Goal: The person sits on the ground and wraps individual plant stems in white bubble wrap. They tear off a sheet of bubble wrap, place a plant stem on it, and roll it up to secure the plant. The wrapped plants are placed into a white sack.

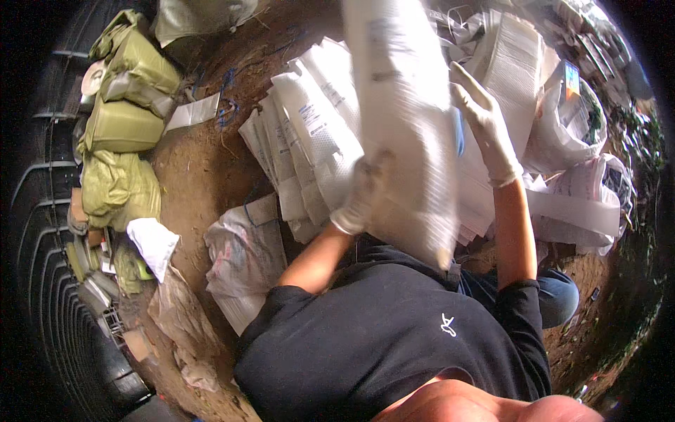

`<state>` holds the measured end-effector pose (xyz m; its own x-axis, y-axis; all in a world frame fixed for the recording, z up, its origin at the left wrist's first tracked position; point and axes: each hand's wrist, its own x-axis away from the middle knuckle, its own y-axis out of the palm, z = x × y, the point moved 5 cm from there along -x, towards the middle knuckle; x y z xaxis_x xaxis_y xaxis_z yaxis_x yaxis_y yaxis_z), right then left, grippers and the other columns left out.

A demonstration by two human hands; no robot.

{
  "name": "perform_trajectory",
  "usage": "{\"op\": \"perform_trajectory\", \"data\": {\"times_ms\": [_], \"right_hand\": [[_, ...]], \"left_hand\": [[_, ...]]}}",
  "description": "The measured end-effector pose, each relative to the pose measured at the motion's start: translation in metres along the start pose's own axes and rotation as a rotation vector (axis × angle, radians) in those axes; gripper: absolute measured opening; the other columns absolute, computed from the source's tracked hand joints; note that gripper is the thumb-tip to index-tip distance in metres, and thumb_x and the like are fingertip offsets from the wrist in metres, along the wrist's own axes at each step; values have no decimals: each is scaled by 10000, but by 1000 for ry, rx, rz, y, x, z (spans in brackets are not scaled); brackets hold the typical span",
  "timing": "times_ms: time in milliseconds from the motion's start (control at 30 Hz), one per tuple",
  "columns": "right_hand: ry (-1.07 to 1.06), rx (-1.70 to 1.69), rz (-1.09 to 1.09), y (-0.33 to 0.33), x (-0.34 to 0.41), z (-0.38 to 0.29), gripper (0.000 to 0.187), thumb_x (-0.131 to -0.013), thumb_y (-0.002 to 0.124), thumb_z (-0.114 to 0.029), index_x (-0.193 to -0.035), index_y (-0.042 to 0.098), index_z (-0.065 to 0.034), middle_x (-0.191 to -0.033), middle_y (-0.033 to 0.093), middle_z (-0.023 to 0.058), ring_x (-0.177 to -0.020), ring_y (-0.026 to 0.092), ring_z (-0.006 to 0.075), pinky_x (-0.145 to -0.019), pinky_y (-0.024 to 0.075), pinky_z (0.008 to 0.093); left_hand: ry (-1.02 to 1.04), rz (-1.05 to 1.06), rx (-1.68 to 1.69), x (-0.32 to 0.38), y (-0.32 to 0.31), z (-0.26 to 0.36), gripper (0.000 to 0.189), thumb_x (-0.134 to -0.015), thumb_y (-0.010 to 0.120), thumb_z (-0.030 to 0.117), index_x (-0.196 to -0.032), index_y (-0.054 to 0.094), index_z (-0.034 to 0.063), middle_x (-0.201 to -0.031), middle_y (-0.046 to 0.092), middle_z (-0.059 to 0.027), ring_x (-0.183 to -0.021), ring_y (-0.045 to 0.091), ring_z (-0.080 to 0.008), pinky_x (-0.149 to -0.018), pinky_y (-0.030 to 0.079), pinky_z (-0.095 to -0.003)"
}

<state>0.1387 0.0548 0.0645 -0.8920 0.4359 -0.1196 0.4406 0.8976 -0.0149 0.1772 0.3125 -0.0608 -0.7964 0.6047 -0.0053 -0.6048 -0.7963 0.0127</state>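
Observation:
A long white padded sleeve [406, 132], blurred by motion, is held up before my chest and bears faint printing. My left hand [361, 198], in a thin white glove, grips its left side near the lower part. My right hand [482, 118], gloved too, is beside the sleeve's right edge with fingers apart; whether the fingertips touch it I cannot tell. Left of the sleeve, a fanned pile of white bubble-textured sleeves [316, 124] with printed labels lies on the ground. Behind my right hand stands a thick stack of similar white sleeves [509, 68].
Far right are an open white sack [567, 142] with odds and ends and a plastic bag [575, 211]. A woven sack [245, 248] lies by my left elbow. Yellow-green wrapped bundles [129, 126] line the dark ribbed wall [47, 211]. Blue twine [228, 100] lies on the dirt floor [190, 158].

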Motion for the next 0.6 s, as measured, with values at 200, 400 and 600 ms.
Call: {"op": "perform_trajectory", "data": {"times_ms": [200,400,600], "right_hand": [[96,173,30,-61,66,33,480,-1110,610,-305,-1511,624,-41,-1413,711,118,-1206,703,183,-1035,560,337],[349,170,232,-142,191,50,404,-1099,629,-278,-1406,701,-25,-1255,766,57,-1082,677,138,-990,535,306],[208,610,442,-226,254,-11,345,-1044,713,-238,-1338,745,-60,-1259,785,83,-1118,722,149,-1016,575,346]], "left_hand": [[-250,232,131,-5,-216,-108,682,-1141,433,519,-1611,434,26,-1585,534,-123,-1411,517,-233,-1185,414,-359],[-638,261,-473,34,-324,-211,768,-1085,500,566,-1636,426,36,-1633,491,-169,-1464,497,-318,-1215,414,-443],[-991,404,-1560,49,-355,-190,826,-964,706,557,-1576,503,41,-1597,491,-244,-1400,535,-440,-1133,490,-567]]}}
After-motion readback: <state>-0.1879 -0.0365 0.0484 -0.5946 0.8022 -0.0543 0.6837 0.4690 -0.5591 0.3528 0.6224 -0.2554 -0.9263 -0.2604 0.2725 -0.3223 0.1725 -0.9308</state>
